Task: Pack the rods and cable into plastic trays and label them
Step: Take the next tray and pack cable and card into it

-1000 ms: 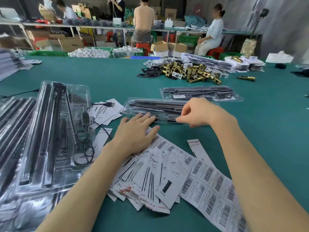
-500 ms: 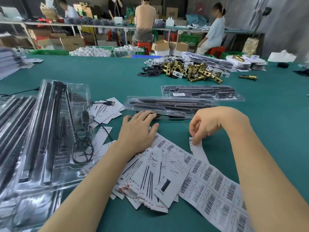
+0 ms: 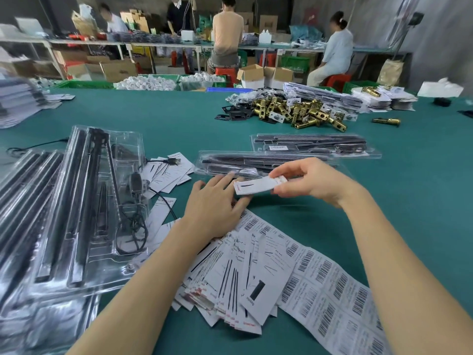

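At frame centre, the right hand [image 3: 311, 184] pinches a small white label [image 3: 257, 185] between thumb and fingers, holding it above the green table [image 3: 409, 201] just in front of a closed plastic tray [image 3: 256, 163] with black rods inside. The left hand [image 3: 217, 206] lies flat beside it, fingers straight and slightly spread, palm down, fingertips by the label's left end and the near edge of that tray; cannot tell if they touch the label. Behind this tray, toward the upper right, a second packed tray [image 3: 314, 148] carries a barcode sticker on top. At left of frame an open tray [image 3: 84, 208] holds long black rods [image 3: 74, 201] and a coiled black cable [image 3: 131, 231], lying on a stack of further trays [image 3: 23, 201]. The cable's USB plug [image 3: 174, 161] rests on loose white cards [image 3: 166, 172] right of that tray. Lower centre: a fanned pile of printed cards [image 3: 230, 283] under the left forearm, and a barcode label sheet [image 3: 332, 290] running to the lower right. Upper right centre: a heap of brass latch parts [image 3: 299, 111] with black plates [image 3: 234, 115]. Upper background: four people at a long bench [image 3: 153, 44], cardboard boxes, green crates.
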